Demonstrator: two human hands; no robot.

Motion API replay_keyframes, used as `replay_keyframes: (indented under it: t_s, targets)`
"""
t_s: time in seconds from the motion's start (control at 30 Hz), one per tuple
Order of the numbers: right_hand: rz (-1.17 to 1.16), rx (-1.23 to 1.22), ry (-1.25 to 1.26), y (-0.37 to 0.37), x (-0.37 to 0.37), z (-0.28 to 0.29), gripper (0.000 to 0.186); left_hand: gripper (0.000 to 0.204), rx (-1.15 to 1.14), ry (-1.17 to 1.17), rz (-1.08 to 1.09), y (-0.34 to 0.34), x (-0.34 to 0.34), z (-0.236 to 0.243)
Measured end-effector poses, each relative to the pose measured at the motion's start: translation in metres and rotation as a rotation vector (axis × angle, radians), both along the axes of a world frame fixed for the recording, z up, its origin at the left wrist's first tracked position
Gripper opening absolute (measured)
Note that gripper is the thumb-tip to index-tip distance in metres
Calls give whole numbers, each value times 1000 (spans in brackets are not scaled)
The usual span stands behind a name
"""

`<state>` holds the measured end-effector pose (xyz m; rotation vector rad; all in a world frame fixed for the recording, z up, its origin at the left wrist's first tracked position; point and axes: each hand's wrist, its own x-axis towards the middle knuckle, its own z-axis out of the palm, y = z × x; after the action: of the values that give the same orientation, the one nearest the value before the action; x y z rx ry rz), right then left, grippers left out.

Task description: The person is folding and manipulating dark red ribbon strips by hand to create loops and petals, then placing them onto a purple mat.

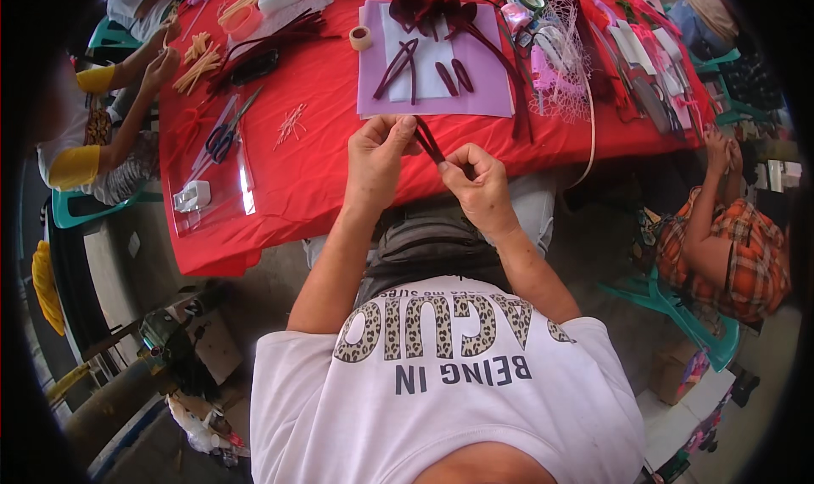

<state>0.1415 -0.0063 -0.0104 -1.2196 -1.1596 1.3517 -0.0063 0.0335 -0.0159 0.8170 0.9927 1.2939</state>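
The left hand (pixel 376 159) and right hand (pixel 481 187) each pinch a dark maroon strip (pixel 430 141) between thumb and fingers. It spans between them, near the table (pixel 312 175) edge and the purple sheet (pixel 373 90)

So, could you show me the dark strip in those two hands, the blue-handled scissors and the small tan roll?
Dark strip (pixel 431 142): head view, middle of its visible stretch.
Blue-handled scissors (pixel 229 131): head view, upper part of the handles.
Small tan roll (pixel 360 46): head view, lower rim.
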Motion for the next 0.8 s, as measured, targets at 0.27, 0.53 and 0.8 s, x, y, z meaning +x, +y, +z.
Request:
replay_keyframes:
  t_s: [0.27, 0.53, 0.8]
  targets:
    - [42, -69, 101, 0, 4, 3, 9, 24, -51, -80, -257, 1, -12, 16]
    - [107, -188, 400, 0, 6, -4, 7, 17, 11, -250, -282, 1, -8, 6]
    - [84, -163, 429, 0, 2, -9, 6, 9, -1, -373, -140, 0, 1, -5]
